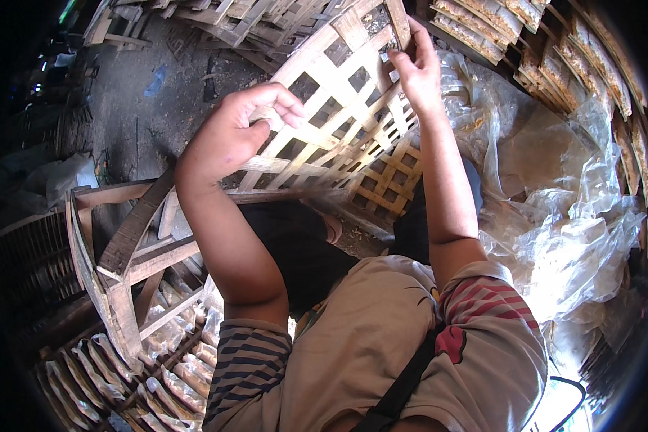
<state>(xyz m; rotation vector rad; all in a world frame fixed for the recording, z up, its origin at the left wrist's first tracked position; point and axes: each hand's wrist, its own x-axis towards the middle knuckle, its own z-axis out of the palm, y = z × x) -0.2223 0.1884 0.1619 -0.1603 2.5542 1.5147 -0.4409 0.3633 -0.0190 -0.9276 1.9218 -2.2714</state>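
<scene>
A woven bamboo lattice panel (342, 90) with pale, wide strips stands tilted in front of me, its lower side near my knees. My right hand (419, 72) is closed on the panel's upper right edge, thumb on the near side and fingers along the outer side. At the panel's left edge, my left hand (241, 126) is curled, thumb toward the fingers. Something small and pale shows inside its grip, too covered to name. Another lattice section (389, 176) with a browner tone stands lower, between my legs.
A wooden frame (133, 263) stands to my left, above rows of thin plastic-wrapped slabs (169, 392). Crumpled clear plastic sheeting (554, 216) lies to my right. Stacked trays with a crusty pale layer (482, 25) rise at the far right; wooden lattice pieces (245, 25) are piled ahead.
</scene>
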